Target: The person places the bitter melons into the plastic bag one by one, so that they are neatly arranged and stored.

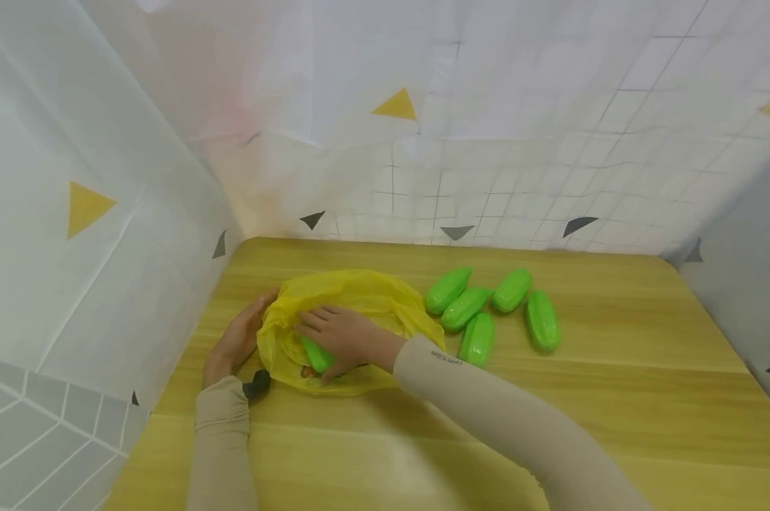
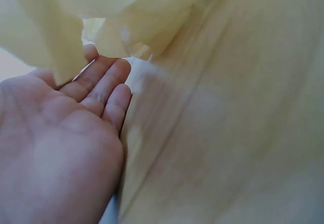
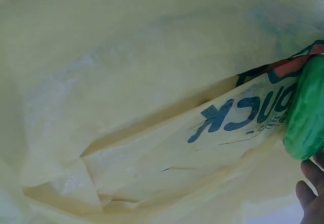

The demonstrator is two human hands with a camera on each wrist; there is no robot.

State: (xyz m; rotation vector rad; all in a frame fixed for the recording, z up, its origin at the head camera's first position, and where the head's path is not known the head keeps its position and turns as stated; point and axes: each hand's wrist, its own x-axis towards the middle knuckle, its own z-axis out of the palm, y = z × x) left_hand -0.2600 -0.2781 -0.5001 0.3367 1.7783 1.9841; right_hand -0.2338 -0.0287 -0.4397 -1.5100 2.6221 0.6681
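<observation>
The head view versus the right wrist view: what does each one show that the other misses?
Only the head view shows the wooden table, five green cucumbers lying loose beside the bag, the left hand at the bag's edge, and the patterned walls.

Only the right wrist view shows blue and red printing on the bag's plastic.

Both show the yellow bag and the green cucumber that the right hand holds at the bag.
</observation>
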